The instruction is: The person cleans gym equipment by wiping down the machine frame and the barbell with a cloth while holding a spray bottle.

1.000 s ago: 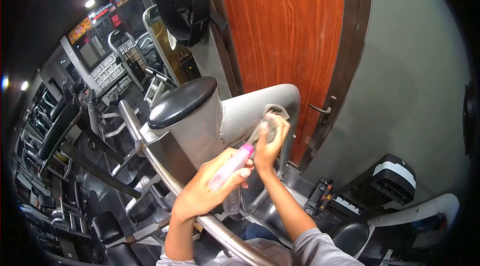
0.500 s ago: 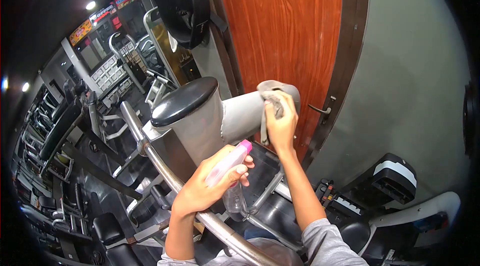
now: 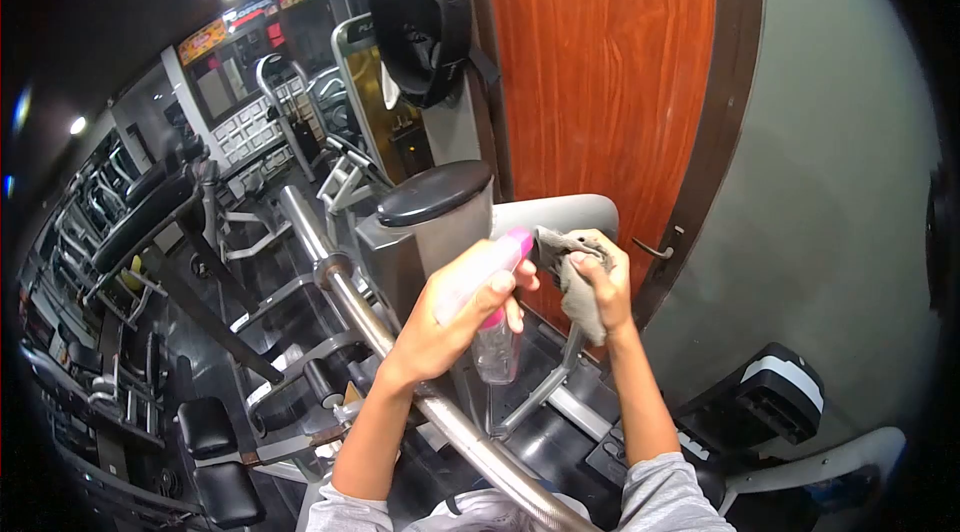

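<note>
My left hand (image 3: 455,317) is wrapped round a clear spray bottle (image 3: 497,352) with a pink and white top, held upright at a slight tilt. Just right of the bottle's nozzle, my right hand (image 3: 607,282) grips a crumpled grey cloth (image 3: 580,294), which hangs down from the fingers. Behind both hands is a grey machine arm (image 3: 560,212), joined to a post with a black oval cap (image 3: 437,194). A metal bar (image 3: 455,417) runs diagonally beneath my left forearm.
A wooden door (image 3: 600,62) with a handle (image 3: 653,250) stands behind the machine, beside a grey wall (image 3: 820,172). Black headgear-like padding (image 3: 420,37) hangs at the upper middle. Gym machines and a padded seat (image 3: 207,427) fill the left. A black-and-white machine part (image 3: 780,392) is at lower right.
The cloth in my right hand has come off the grey arm and moved down beside the bottle. My left hand has raised the bottle slightly. The view has shifted, moving the surroundings rightward.
</note>
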Demonstrator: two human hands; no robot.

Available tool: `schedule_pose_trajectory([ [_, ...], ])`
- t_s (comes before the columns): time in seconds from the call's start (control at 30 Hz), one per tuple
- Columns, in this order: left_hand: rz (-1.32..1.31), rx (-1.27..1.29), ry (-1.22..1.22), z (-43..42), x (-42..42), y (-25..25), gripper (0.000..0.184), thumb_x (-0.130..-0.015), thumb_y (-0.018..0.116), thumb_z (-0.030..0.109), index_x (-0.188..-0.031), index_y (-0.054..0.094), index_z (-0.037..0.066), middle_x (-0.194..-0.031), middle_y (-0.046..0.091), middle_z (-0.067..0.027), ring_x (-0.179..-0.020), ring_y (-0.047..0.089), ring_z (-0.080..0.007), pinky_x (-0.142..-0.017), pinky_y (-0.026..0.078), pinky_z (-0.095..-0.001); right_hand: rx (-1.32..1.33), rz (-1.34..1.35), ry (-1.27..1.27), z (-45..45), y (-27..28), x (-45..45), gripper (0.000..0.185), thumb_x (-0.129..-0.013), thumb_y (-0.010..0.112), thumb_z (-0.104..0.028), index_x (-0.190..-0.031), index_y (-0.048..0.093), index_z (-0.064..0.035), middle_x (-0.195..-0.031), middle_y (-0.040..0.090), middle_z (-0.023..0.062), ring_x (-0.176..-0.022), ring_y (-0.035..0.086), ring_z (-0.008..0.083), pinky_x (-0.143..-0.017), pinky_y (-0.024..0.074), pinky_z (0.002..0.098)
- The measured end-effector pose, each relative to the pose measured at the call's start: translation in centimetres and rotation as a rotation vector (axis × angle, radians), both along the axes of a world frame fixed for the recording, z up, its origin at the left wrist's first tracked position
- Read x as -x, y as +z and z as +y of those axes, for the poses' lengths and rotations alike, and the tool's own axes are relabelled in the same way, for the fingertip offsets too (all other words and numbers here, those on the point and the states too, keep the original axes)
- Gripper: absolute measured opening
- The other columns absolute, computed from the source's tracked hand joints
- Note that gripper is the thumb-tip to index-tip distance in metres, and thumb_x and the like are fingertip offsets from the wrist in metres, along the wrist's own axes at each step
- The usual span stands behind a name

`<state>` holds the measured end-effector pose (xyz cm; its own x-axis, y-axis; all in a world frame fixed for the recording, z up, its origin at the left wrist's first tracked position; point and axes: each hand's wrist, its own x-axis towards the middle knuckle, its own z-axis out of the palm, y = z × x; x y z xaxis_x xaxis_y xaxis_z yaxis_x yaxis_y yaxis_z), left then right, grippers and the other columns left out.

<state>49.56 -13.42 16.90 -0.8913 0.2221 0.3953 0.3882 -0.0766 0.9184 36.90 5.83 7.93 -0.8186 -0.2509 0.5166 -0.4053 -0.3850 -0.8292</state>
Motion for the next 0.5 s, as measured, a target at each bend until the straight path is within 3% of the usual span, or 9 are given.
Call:
schedule_pose_trajectory([
  [0.17,0.109,-0.021,0.014,-0.6,-1.5,4.3,0.048,-0.107,0.055,0.031,-0.139,0.053,-0.004,-0.114,0.063,-0.0111,-0.080,0.066,-0.0152,-0.068,0.057,-0.0279,-0.163,0.061,0.276,2.3,3.5,-0.5,0.028,-0.086,0.064,-0.020,-0.102,0.069,0.0029,-0.098,0.071,0.0067,-0.093,0.063,0.0129,-0.087,0.0486,0.0288],
  [0.23,0.133,-0.054,0.058,-0.9,-2.3,5.8,0.044,-0.107,0.056,0.031,-0.132,0.059,-0.005,-0.109,0.067,-0.0119,-0.074,0.068,-0.0152,-0.057,0.056,-0.0263,-0.161,0.082,0.383,2.3,5.3,-1.8,0.025,-0.085,0.066,-0.016,-0.102,0.069,0.0022,-0.098,0.071,0.0071,-0.093,0.063,0.0123,-0.086,0.0489,0.0285],
  [0.33,0.049,-0.054,0.155,-2.3,-4.9,7.3,0.042,-0.107,0.055,0.033,-0.124,0.062,-0.005,-0.100,0.070,-0.0127,-0.058,0.065,-0.0151,-0.053,0.055,-0.0265,-0.322,0.180,0.454,1.7,7.4,-3.7,0.021,-0.082,0.069,-0.005,-0.102,0.070,0.0011,-0.098,0.071,0.0068,-0.094,0.065,0.0124,-0.088,0.0497,0.0288],
  [0.43,-0.002,-0.001,0.382,-2.5,-8.4,7.6,0.052,-0.105,0.050,0.042,-0.114,0.063,-0.008,-0.091,0.072,-0.0182,-0.051,0.063,-0.0162,-0.051,0.054,-0.0270,-0.388,0.377,0.442,0.8,8.1,-4.8,0.020,-0.082,0.069,-0.004,-0.101,0.072,0.0015,-0.097,0.072,0.0068,-0.093,0.067,0.0138,-0.088,0.0511,0.0295],
  [0.47,-0.026,-0.065,0.273,-4.1,-9.0,6.5,0.039,-0.106,0.053,0.029,-0.123,0.063,-0.005,-0.097,0.070,-0.0136,-0.056,0.064,-0.0142,-0.048,0.052,-0.0256,-0.380,0.406,0.447,0.3,8.3,-5.2,0.020,-0.081,0.071,-0.005,-0.100,0.074,0.0009,-0.097,0.073,0.0079,-0.093,0.069,0.0154,-0.086,0.0527,0.0304],
  [0.5,-0.079,-0.055,0.338,-4.4,-10.0,5.9,0.040,-0.105,0.055,0.030,-0.121,0.064,-0.005,-0.093,0.070,-0.0126,-0.053,0.062,-0.0133,-0.047,0.051,-0.0248,-0.381,0.409,0.462,-0.1,8.4,-5.6,0.020,-0.081,0.071,-0.005,-0.100,0.074,0.0009,-0.097,0.073,0.0079,-0.093,0.069,0.0154,-0.086,0.0527,0.0304],
])
